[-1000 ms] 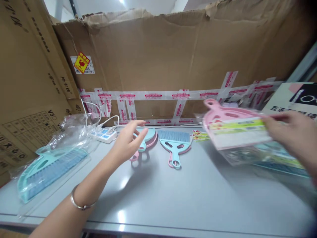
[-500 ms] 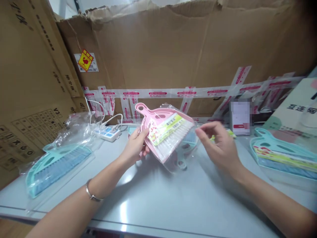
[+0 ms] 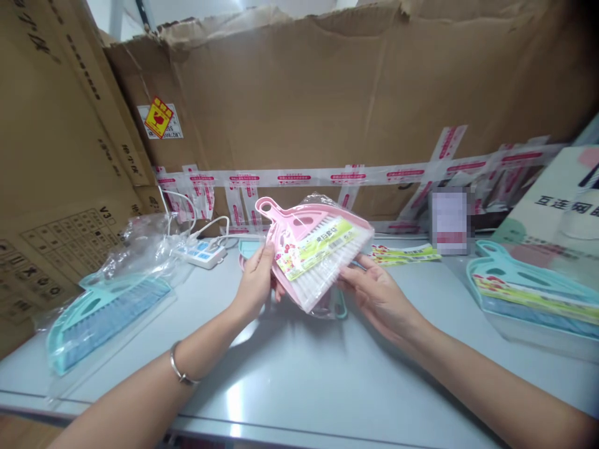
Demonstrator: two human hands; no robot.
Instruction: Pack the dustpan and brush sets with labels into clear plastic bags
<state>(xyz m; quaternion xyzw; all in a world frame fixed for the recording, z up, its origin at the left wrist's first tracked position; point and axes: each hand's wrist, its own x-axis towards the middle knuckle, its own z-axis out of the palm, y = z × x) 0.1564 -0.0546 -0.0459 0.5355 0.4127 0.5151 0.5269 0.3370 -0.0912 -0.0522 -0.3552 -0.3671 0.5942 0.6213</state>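
A pink mini dustpan-and-brush set in a clear plastic bag, with a yellow-green label, is held tilted above the grey table. My left hand grips its left edge, thumb on top. My right hand holds the lower right edge of the bag from beneath, fingers curled. Behind the set, loose teal and pink pans and brushes lie on the table, mostly hidden.
A bagged teal set lies at the left by crumpled plastic. A white power strip sits behind it. More bagged teal sets are stacked at the right. Paper labels lie beyond. Taped cardboard walls enclose the back and left.
The pink set travelled from the right side to the centre. My left hand took hold of it, and my right hand, briefly off it, now grips its lower right edge.
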